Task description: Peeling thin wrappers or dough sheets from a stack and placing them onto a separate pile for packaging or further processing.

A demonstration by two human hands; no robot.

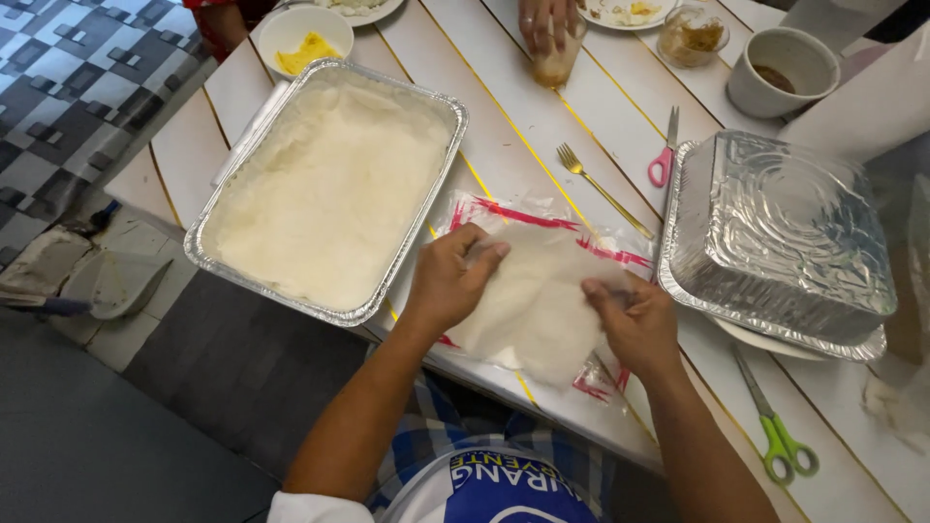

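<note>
My left hand (450, 279) and my right hand (635, 324) both pinch a thin, pale, round pastry sheet (538, 300). The sheet lies on a clear plastic wrapper with red print (528, 215) at the near edge of the white slatted table (504, 116). My left fingers hold the sheet's upper left edge, my right fingers its right edge. To the left stands a large foil tray (208, 228) lined with the same pale sheets.
Upside-down foil trays (780, 232) stand at the right. Pink-handled scissors (664, 160) and a gold fork (601, 189) lie between. Green-handled scissors (780, 431) lie near right. Bowls, a white cup (780, 73) and plates sit at the far edge, where another person's hand (547, 24) holds a glass.
</note>
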